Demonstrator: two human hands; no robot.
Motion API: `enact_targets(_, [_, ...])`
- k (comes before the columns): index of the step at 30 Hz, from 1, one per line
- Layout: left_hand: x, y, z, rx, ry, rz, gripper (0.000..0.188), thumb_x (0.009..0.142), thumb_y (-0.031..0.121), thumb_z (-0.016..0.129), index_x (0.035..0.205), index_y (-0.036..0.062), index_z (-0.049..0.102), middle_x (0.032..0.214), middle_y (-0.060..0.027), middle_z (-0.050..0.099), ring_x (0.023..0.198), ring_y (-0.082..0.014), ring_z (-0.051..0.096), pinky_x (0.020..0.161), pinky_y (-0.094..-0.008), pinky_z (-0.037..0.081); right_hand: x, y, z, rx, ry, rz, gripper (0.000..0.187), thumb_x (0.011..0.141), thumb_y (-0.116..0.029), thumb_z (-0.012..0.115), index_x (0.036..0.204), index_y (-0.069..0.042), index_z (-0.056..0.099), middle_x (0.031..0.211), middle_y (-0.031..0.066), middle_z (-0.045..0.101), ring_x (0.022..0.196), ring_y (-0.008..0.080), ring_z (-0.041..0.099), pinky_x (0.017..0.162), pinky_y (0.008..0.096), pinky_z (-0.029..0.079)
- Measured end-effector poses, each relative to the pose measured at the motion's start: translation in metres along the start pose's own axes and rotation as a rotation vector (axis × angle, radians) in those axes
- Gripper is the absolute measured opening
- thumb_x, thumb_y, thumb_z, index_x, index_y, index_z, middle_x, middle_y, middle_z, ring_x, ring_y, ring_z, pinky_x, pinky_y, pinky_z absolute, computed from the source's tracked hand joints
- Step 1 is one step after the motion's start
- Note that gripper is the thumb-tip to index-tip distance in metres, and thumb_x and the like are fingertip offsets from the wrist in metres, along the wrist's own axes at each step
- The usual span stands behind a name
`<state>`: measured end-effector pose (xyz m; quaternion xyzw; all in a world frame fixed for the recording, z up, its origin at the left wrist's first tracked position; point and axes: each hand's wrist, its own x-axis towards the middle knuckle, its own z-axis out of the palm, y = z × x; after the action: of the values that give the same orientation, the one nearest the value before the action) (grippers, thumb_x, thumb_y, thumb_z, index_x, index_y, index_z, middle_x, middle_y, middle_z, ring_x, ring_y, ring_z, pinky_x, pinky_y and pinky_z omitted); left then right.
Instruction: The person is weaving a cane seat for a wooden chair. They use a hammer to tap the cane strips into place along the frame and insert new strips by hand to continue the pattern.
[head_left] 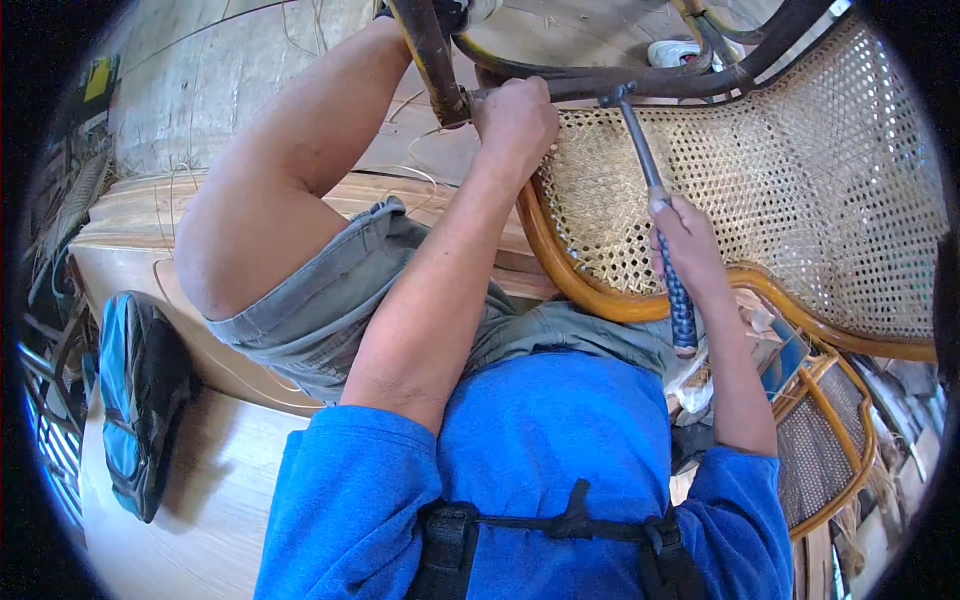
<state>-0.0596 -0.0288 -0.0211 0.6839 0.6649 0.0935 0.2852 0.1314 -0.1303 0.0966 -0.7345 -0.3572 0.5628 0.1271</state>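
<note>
My right hand is wrapped round the handle of a hammer, which has a metal shaft and a dark blue patterned grip. The hammer's head appears over or against the dark rail of a chair frame; I cannot tell whether it touches. My left hand is closed at that same rail, beside its corner joint, with the fingertips hidden. Between my hands spreads a woven cane panel, pale and full of small holes, bordered by a glossy brown rattan edge close to my lap.
A blue and black bag lies on a pale surface at the left. Beyond my bent leg is a wooden floor with loose cane strands. Another rattan-framed piece sits at the lower right beside scraps. A white shoe shows past the rail.
</note>
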Motion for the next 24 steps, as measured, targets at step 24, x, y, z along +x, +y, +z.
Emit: enact_targets(24, [0.000, -0.001, -0.001, 0.008, -0.033, 0.008, 0.020, 0.081, 0.025, 0.054, 0.085, 0.0086, 0.066, 0.084, -0.0170, 0.066, 0.079, -0.0346, 0.065, 0.071, -0.0458, 0.051, -0.012, -0.017, 0.001, -0.643, 0.204, -0.286, 0.029, 0.091, -0.031, 0.053, 0.096, -0.003, 0.052, 0.068, 0.0173, 0.059, 0.063, 0.0370, 0.060, 0.058, 0.0459, 0.045])
